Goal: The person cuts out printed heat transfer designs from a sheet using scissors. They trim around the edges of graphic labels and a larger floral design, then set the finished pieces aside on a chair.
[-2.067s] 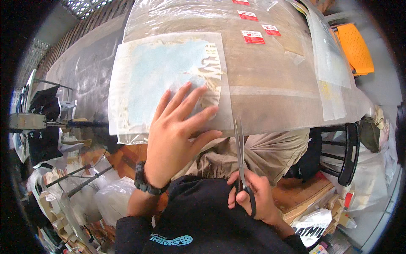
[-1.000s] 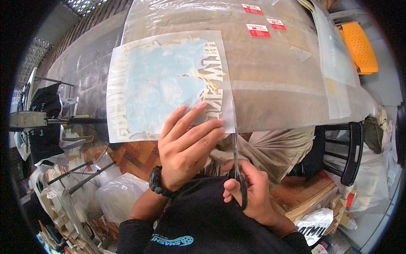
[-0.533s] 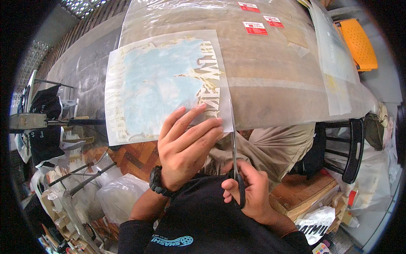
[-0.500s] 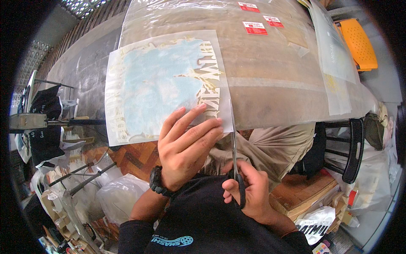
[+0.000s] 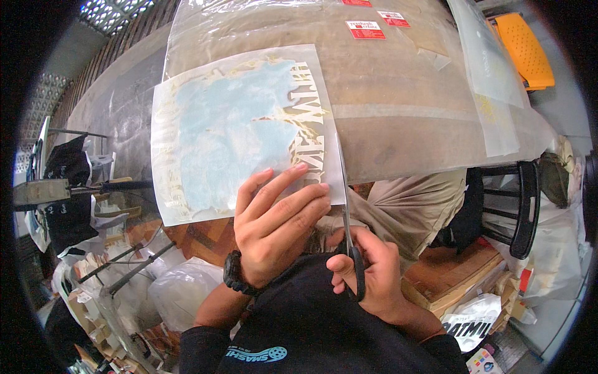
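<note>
Film sheet [image 5: 230, 131] lies flat at table [image 5: 398, 81] edge, ahead of both hands. Left hand [image 5: 277, 227] spread, pressing its near corner; right hand [image 5: 367, 277] grips scissors [image 5: 344, 206], blades along right edge.

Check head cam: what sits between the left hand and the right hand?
In the head view, only the scissors: their blades run along the printed film sheet's right edge beside the left hand, handles in the right hand.
</note>
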Motion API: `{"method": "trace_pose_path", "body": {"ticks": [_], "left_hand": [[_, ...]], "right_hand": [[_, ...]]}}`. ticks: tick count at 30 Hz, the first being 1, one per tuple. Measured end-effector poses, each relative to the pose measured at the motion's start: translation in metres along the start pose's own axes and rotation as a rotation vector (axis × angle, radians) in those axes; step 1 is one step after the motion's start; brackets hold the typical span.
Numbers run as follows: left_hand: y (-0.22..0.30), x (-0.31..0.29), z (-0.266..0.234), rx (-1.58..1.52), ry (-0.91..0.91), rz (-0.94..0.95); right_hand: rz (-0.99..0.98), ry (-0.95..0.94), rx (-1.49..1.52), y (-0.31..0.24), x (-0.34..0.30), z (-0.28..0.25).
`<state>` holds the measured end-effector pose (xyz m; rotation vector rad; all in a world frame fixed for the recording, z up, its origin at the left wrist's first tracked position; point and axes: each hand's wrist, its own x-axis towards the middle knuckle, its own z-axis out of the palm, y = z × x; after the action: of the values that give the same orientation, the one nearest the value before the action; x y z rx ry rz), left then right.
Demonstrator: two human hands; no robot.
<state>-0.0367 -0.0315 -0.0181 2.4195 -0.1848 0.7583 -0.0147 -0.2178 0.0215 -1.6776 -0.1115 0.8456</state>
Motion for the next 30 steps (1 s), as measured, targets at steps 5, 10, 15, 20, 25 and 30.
{"method": "trace_pose_path", "body": {"ticks": [5, 10, 15, 20, 25, 30], "left_hand": [[0.000, -0.001, -0.001, -0.003, -0.008, 0.000], [0.001, -0.002, -0.004, 0.013, -0.020, 0.011], [0.002, -0.002, -0.003, 0.000, -0.015, -0.005], [0.001, -0.003, -0.002, 0.002, -0.015, -0.001], [0.006, -0.006, -0.004, -0.023, -0.029, -0.008], [0.007, -0.006, -0.002, -0.040, -0.015, -0.027]], "right_hand": [[-0.002, -0.001, 0.036, -0.001, 0.003, 0.000], [0.013, -0.018, 0.101, -0.007, 0.009, -0.004], [0.022, -0.023, 0.048, -0.011, 0.011, -0.005], [0.040, -0.050, 0.103, -0.011, 0.012, -0.008], [0.022, -0.010, 0.125, -0.014, 0.017, -0.006], [0.006, -0.004, 0.060, -0.012, 0.018, -0.006]]}}
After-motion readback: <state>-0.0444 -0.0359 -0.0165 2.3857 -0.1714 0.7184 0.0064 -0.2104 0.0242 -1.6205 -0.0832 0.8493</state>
